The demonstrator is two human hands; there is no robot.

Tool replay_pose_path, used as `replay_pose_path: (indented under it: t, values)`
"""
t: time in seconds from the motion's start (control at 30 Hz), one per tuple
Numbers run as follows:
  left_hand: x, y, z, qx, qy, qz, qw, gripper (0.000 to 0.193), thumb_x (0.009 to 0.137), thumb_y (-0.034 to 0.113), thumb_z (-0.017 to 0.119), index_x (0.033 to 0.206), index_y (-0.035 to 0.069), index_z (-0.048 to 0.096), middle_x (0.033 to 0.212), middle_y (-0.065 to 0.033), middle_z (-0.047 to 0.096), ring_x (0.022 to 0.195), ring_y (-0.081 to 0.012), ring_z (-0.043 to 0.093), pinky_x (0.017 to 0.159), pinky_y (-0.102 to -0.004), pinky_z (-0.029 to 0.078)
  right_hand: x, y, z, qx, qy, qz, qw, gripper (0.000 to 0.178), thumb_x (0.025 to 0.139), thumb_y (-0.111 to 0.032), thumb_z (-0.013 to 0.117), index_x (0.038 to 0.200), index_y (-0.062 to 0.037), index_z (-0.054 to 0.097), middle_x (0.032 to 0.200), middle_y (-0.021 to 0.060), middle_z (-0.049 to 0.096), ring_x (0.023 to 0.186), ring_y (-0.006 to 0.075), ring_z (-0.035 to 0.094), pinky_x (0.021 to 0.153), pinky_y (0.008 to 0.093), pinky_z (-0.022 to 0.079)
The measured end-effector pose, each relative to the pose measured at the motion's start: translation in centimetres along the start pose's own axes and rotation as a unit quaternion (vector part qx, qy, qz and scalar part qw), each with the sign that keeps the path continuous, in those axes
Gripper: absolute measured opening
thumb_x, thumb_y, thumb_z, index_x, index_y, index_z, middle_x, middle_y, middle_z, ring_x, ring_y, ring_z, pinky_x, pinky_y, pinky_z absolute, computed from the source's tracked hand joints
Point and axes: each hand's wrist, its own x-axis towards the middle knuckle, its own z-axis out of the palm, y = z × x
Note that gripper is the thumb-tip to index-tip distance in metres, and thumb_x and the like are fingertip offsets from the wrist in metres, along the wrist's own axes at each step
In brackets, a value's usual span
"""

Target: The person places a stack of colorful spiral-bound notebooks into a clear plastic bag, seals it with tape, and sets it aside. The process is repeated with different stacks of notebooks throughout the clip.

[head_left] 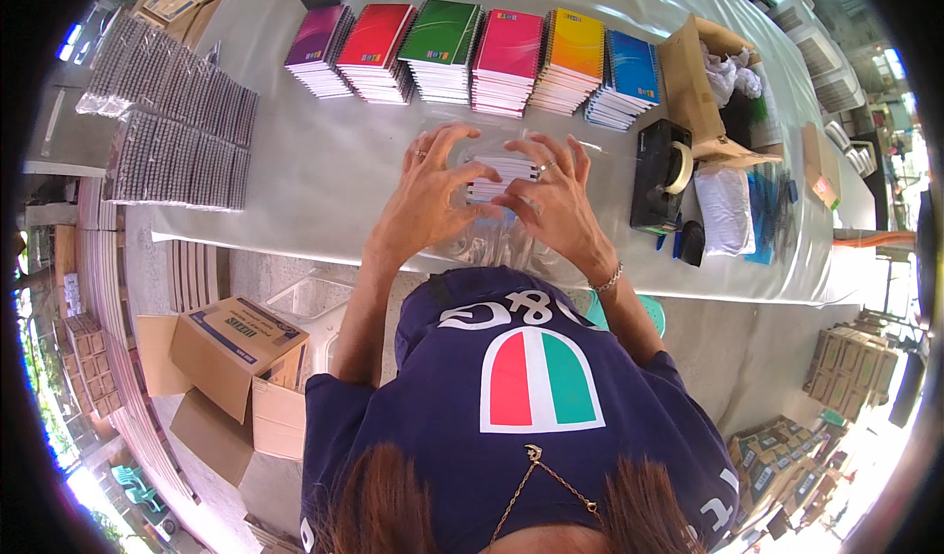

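Observation:
At the table's front edge, a small stack of white-paged spiral notebooks (486,191) lies between my hands, with clear plastic film (479,246) around and in front of it. My left hand (431,190) is at the stack's left side, fingers bent and apart, thumb reaching over the stack. On the opposite side is my right hand (560,195), its fingers curved and spread. Both hands are at the stack and film; neither shows a closed grip. The covers of this stack are hidden.
Beyond my hands stands a row of notebook stacks (440,38) in several colours. Plastic-wrapped notebook bundles (184,126) lie to the left. On the right are a black tape dispenser (653,180), an open cardboard box (688,72) and a white packet (725,210). Another open carton (241,336) stands below left.

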Motion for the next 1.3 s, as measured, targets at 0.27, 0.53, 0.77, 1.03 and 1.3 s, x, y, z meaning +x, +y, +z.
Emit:
replay_pose_path:
  t: [0.27,0.53,0.77,1.03,1.3]
  values:
    - [-0.3,-0.7,-0.4,0.0,-0.009,-0.021,1.0,0.019,0.069,0.016,0.081,0.082,0.011,0.069,0.131,-0.0064,0.05,0.133,-0.029,0.039,0.111,-0.046,0.031,0.2,-0.1,-2.2,0.047,-0.033,0.053,0.997,0.017,0.071,-0.02,0.08,0.085,-0.0189,0.073,0.143,0.0047,0.043,0.135,0.0307,0.034,0.112,0.0524,0.019]
    - [-0.9,-0.4,-0.7,-0.029,-0.032,-0.006,0.999,0.021,0.065,0.015,0.082,0.081,0.014,0.07,0.133,-0.0046,0.05,0.135,-0.0296,0.038,0.111,-0.0471,0.03,0.5,0.8,-0.2,-0.014,-0.027,0.009,1.0,0.02,0.069,-0.02,0.081,0.088,-0.0185,0.073,0.144,0.0046,0.042,0.135,0.0298,0.034,0.109,0.0479,0.023]
    - [-1.4,-0.3,-0.8,-0.051,-0.035,-0.025,0.998,0.015,0.068,0.017,0.08,0.079,0.015,0.07,0.133,-0.0041,0.048,0.134,-0.0287,0.036,0.112,-0.0463,0.029,-0.3,0.4,-1.9,0.071,-0.09,0.065,0.991,0.022,0.07,-0.017,0.079,0.09,-0.0169,0.071,0.146,0.0041,0.039,0.138,0.0314,0.029,0.114,0.0521,0.016]
    - [-1.7,-0.1,-0.6,-0.049,-0.049,-0.005,0.998,0.018,0.068,0.017,0.081,0.083,0.016,0.07,0.133,-0.0047,0.048,0.135,-0.0284,0.036,0.112,-0.0465,0.029,0.6,-0.4,-0.2,0.045,-0.021,-0.001,0.999,0.015,0.069,-0.013,0.081,0.081,-0.0141,0.071,0.138,0.0043,0.048,0.134,0.0295,0.035,0.111,0.0516,0.021]
    - [-1.4,-0.4,0.6,-0.01,0.009,0.008,1.0,0.019,0.072,0.025,0.079,0.084,0.013,0.07,0.131,-0.0066,0.05,0.132,-0.029,0.039,0.112,-0.0501,0.028,0.4,-0.3,0.2,0.008,0.022,-0.001,1.0,0.01,0.075,-0.02,0.076,0.08,-0.0124,0.072,0.133,0.0045,0.052,0.128,0.0305,0.04,0.11,0.0542,0.019]
